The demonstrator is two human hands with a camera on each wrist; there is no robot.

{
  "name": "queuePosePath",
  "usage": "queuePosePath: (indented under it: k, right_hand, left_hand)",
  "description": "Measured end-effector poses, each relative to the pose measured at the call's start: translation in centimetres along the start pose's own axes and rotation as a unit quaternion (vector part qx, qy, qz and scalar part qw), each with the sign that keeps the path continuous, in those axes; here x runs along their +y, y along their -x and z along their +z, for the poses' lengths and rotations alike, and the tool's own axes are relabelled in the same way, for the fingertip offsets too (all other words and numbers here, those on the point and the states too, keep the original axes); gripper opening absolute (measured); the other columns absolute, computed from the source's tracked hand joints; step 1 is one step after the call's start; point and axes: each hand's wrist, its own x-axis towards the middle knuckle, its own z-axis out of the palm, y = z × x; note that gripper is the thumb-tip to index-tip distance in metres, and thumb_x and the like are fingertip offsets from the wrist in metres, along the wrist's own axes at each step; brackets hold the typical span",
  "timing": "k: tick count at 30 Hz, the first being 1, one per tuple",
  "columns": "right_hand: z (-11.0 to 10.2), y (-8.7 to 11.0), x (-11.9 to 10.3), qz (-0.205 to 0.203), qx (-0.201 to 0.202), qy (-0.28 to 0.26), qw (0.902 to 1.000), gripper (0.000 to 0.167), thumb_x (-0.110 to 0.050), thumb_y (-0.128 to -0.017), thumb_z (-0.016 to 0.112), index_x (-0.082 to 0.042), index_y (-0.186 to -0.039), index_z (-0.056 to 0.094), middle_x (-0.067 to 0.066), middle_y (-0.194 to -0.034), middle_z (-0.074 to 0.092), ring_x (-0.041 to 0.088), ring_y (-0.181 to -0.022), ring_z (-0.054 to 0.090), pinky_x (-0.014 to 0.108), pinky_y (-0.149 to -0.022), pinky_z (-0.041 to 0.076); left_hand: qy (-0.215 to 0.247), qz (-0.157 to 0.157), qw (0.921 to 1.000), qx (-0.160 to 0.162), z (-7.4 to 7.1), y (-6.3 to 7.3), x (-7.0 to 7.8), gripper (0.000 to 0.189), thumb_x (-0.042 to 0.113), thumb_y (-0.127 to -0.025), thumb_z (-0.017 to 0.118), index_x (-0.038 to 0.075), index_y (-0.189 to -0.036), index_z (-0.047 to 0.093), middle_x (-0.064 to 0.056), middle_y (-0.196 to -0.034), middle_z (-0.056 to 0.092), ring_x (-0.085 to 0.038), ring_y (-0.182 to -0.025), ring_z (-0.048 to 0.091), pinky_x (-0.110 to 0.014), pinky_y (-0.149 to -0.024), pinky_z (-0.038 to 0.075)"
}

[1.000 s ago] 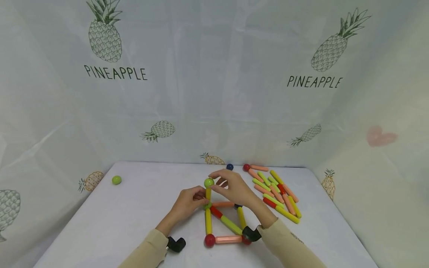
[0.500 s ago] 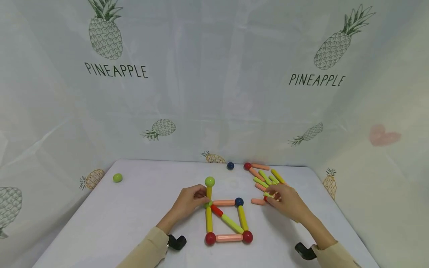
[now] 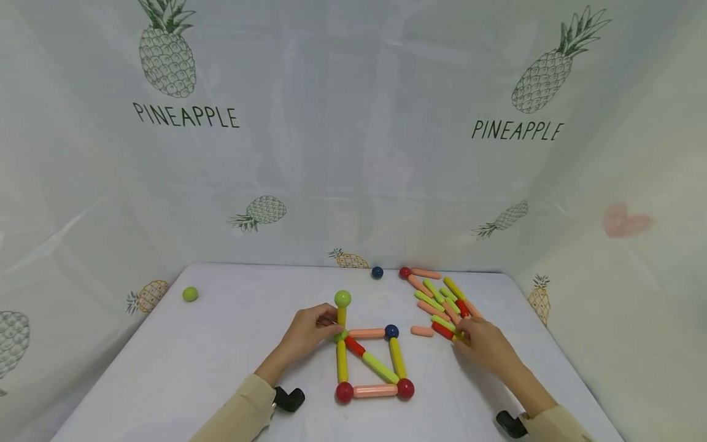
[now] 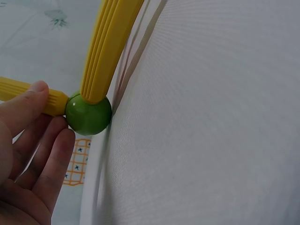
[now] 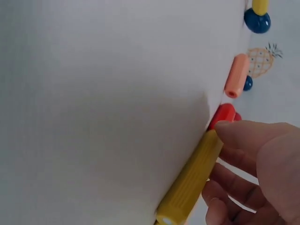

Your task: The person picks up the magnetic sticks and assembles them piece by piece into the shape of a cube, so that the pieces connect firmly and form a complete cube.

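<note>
Two red balls [image 3: 344, 392]: round, glossy, at the near corners of a flat frame [image 3: 396, 359], salmon rod [image 3: 375, 391] between.
Right hand [image 3: 488, 347]: thumb and fingers gripping a ribbed yellow rod [image 5: 192, 176], end to end with a red rod [image 5: 221, 116].
Left hand [image 3: 305, 334]: pinching an upright yellow rod [image 3: 342, 317] just above a smooth green ball [image 4: 89, 114].
Loose rods [image 3: 433, 309]: slim, straight, strewn near the right hand.
Tabletop [image 3: 237, 331]: white, finely textured.
Backdrop [image 3: 353, 153]: pale creased cloth, pineapple-printed.
</note>
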Motion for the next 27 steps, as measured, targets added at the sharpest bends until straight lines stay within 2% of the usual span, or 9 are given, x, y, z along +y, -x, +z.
queuePosePath:
  k: [4,10,16,21,27]
  right_hand:
    - [0.5,-0.5,-0.6,0.023,-0.009,0.026,0.9994,0.017,-0.008,-0.083,0.089,-0.011,-0.090,0.074,0.000,-0.080,0.061,0.014,-0.070,0.050,0.034,-0.066,0.053]
    - [1.0,-0.9,-1.3,0.023,-0.014,0.056,0.9981,0.011,-0.004,-0.084,0.083,-0.009,-0.090,0.075,0.002,-0.082,0.063,0.017,-0.074,0.052,0.036,-0.070,0.054]
    - [1.2,-0.5,-1.5,0.026,-0.017,0.049,0.9983,0.014,-0.004,-0.083,0.079,-0.011,-0.090,0.069,0.001,-0.079,0.054,0.018,-0.073,0.046,0.034,-0.065,0.043]
    - [1.1,-0.7,-1.6,0.020,-0.024,0.045,0.9985,0.013,-0.004,-0.085,0.078,-0.013,-0.088,0.070,0.000,-0.079,0.055,0.017,-0.073,0.046,0.033,-0.064,0.043]
    - [0.4,-0.3,-1.5,0.022,-0.039,0.027,0.9986,0.006,-0.006,-0.090,0.077,-0.012,-0.091,0.076,-0.003,-0.081,0.060,0.014,-0.075,0.048,0.030,-0.064,0.045]
  left_hand:
    - [0.003,0.000,1.0000,0.001,-0.1,0.1,0.1,0.022,0.026,-0.094,0.083,0.021,-0.113,0.075,0.010,-0.102,0.074,-0.008,-0.092,0.070,-0.023,-0.081,0.059]
    - [0.007,0.001,1.0000,0.000,-0.2,0.1,0.0,0.021,0.026,-0.094,0.083,0.020,-0.113,0.075,0.010,-0.102,0.074,-0.008,-0.092,0.069,-0.022,-0.081,0.059]
    - [0.012,-0.001,0.9999,-0.002,-0.1,0.1,0.1,0.021,0.025,-0.094,0.083,0.021,-0.113,0.075,0.010,-0.103,0.074,-0.009,-0.092,0.070,-0.023,-0.081,0.059]
    - [0.009,-0.002,0.9999,0.005,-0.1,0.3,-0.1,0.021,0.025,-0.094,0.084,0.022,-0.112,0.075,0.011,-0.101,0.074,-0.008,-0.091,0.069,-0.023,-0.081,0.059]
    - [0.005,-0.004,1.0000,-0.002,-0.1,0.1,-0.2,0.022,0.028,-0.094,0.084,0.023,-0.113,0.074,0.012,-0.103,0.074,-0.008,-0.092,0.069,-0.023,-0.082,0.059]
